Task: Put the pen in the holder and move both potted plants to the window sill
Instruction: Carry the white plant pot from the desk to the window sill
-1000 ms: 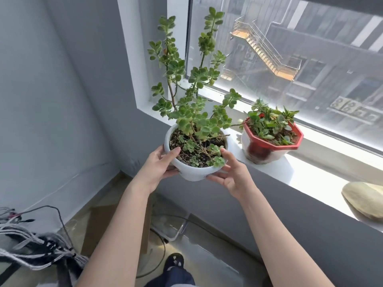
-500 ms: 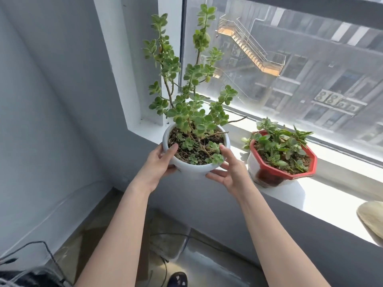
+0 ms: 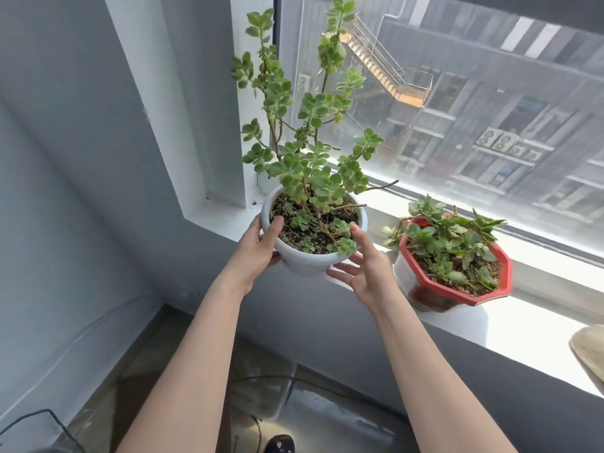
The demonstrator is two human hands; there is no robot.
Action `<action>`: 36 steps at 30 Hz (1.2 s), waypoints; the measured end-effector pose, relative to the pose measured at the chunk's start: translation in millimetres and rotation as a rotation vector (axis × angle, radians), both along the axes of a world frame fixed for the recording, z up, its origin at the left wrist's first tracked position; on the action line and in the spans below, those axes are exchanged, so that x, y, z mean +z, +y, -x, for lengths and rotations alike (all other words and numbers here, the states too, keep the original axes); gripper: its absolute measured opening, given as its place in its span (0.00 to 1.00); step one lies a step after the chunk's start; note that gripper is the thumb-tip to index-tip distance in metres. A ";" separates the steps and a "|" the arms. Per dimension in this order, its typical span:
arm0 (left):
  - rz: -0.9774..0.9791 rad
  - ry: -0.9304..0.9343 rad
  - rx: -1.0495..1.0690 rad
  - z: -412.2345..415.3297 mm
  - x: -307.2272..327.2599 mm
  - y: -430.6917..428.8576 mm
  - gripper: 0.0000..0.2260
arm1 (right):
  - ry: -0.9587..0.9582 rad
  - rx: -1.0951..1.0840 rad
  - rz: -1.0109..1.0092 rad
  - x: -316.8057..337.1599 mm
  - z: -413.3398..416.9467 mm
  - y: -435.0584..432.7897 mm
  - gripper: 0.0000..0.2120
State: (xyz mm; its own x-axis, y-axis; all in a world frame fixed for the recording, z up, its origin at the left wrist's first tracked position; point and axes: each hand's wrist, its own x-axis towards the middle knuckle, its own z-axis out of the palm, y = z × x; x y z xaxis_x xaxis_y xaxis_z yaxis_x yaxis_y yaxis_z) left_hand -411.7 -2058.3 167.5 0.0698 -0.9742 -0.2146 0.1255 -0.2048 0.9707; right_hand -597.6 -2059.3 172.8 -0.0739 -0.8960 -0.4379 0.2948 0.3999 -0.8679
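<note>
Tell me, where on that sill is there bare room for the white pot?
The window sill is bare in its left corner, between the window frame and the red pot; the white pot hangs over that patch. Another bare stretch lies between the red pot and the pale object. Around the red pot, leaves crowd it.

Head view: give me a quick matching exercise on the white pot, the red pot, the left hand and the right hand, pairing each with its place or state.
Things:
1. white pot
2. red pot
3. left hand
4. right hand

States:
A. standing on the window sill, nobody touching it
B. thumb over the rim, grip on the pot's left side
C. held between both hands at the sill's edge
D. fingers spread at the pot's right side

Pairs: 1-C, 2-A, 3-B, 4-D
</note>
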 end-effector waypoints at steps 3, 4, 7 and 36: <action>0.003 -0.024 -0.006 2.8 0.4 -9.0 0.12 | -0.006 -0.031 0.002 -0.6 1.8 -4.4 0.12; 0.001 -0.031 -0.010 3.6 0.2 -12.1 0.12 | -0.009 -0.039 0.002 -0.6 2.3 -6.3 0.11; -0.009 -0.042 -0.021 4.8 0.3 -19.7 0.12 | -0.010 -0.055 -0.001 -0.3 2.1 -10.8 0.11; -0.004 -0.044 -0.018 7.9 -2.6 -36.4 0.07 | -0.021 -0.046 0.012 -0.9 3.7 -25.3 0.11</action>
State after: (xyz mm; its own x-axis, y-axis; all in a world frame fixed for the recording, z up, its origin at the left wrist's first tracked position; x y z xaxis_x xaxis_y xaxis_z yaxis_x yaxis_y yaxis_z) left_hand -419.6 -2094.8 164.9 0.0615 -0.9746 -0.2154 0.0793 -0.2104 0.9744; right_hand -601.3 -2084.6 171.9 -0.1060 -0.8970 -0.4291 0.3306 0.3752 -0.8660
